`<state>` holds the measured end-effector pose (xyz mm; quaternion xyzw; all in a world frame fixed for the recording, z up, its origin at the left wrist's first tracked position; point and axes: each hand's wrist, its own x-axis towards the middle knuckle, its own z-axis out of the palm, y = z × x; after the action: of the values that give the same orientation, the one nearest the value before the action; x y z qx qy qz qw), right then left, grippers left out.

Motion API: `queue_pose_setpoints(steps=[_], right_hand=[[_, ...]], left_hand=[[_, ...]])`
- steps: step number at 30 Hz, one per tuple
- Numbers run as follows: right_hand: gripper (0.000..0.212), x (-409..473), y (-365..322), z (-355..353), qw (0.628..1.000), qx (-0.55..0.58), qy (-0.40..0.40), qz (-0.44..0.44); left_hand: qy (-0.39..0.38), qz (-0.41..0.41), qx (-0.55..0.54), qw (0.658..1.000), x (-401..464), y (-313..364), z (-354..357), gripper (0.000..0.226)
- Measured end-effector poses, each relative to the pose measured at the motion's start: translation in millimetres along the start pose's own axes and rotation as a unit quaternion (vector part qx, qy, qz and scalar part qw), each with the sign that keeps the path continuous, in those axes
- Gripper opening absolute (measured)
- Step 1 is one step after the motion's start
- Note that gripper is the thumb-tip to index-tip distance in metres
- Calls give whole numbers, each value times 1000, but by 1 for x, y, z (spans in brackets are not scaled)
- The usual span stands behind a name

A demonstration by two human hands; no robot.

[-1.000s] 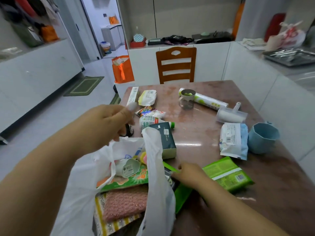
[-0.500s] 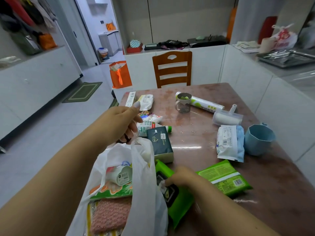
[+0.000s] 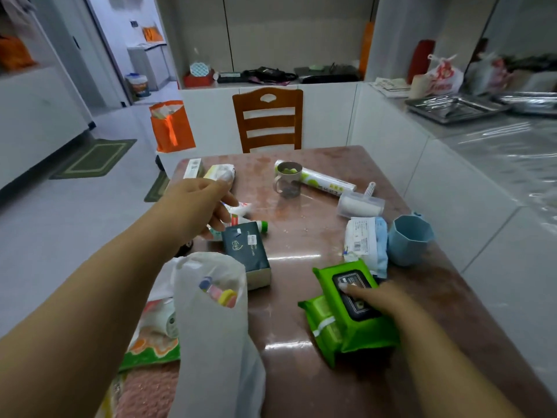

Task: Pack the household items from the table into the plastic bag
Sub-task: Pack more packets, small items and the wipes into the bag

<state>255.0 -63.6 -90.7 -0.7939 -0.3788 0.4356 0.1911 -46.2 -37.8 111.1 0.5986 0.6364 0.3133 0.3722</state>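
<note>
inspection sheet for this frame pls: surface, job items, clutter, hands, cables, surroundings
Surface: reddish glossy table, glare streaks.
Job's things: white plastic bag at near-left edge, partly filled; two green wipe packs stacked; dark tissue box; lint roller; blue cup; white-blue pouch; clear mug.
Clutter: tubes and small packets at far left, partly hidden.
Grippers: left hand reaches over the tubes, grip unclear; right hand rests on the top wipe pack.
Cables: nothing seen.
Surroundings: wooden chair, orange bag on the floor.
</note>
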Motion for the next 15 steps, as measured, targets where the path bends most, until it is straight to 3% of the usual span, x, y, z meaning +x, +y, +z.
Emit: queue_pose_setpoints(steps=[2,4,10,15], right_hand=[[120,5,3,-2,999,34,-29,18],[113,-1,-4,-3,995,58,-73,26],[53,-32,-23,6,988,98,-117,27],[29,-37,-40,15,991,57,-119,-15]], left_hand=[[1,-5,-3,1000,-1,-2,-1,47],[6,-5,-4,1000,-3,-5,-4,47],[29,-16,1,999,-13,-21,-20,46],[26,-42,-8,999,-23,-38,-29,47]])
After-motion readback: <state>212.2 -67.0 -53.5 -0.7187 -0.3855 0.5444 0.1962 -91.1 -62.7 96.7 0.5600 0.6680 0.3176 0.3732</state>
